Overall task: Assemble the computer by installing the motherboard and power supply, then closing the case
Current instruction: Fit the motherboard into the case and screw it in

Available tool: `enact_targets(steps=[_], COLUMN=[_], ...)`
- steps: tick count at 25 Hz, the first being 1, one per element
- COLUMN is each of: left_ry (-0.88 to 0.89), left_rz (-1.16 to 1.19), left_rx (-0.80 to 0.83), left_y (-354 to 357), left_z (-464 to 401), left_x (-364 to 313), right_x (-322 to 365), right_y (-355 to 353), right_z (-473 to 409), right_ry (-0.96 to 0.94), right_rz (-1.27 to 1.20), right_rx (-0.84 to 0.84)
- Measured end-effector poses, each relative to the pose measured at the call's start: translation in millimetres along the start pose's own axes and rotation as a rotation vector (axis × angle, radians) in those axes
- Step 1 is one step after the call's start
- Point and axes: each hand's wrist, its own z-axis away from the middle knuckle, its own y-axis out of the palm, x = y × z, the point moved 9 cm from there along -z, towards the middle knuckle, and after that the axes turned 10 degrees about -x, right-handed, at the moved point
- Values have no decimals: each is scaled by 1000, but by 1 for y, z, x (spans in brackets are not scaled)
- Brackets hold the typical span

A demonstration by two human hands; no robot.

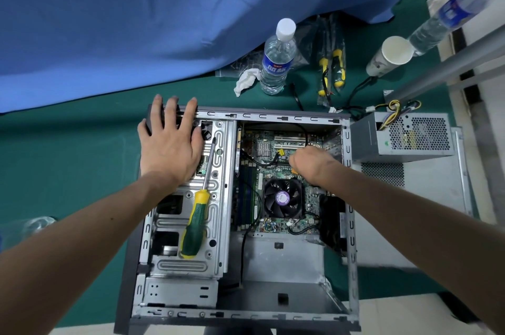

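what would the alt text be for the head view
A person's left hand rests flat on an open computer case while the right hand reaches onto the motherboard. A screwdriver lies on the drive cage; the power supply sits outside.

motherboard [276, 170] in case [246, 315]; screwdriver [196, 214] on drive cage | power supply [404, 138] right of case

Bare forearms and hands [170, 146], no sleeves showing.
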Motion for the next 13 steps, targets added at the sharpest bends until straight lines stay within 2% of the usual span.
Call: enact_targets(steps=[7, 10, 13], left_ry=[-2, 0, 1], left_rz=[11, 14, 31], left_rx=[13, 9, 5], left_y=[0, 2, 3], left_z=[1, 1, 2], left_x=[-1, 0, 1], right_x=[-12, -21, -31], right_y=[-8, -13, -1], right_z=[5, 10, 22], right_ry=[149, 371, 665], right_rz=[-56, -127, -354], right_rx=[-35, -169, -276])
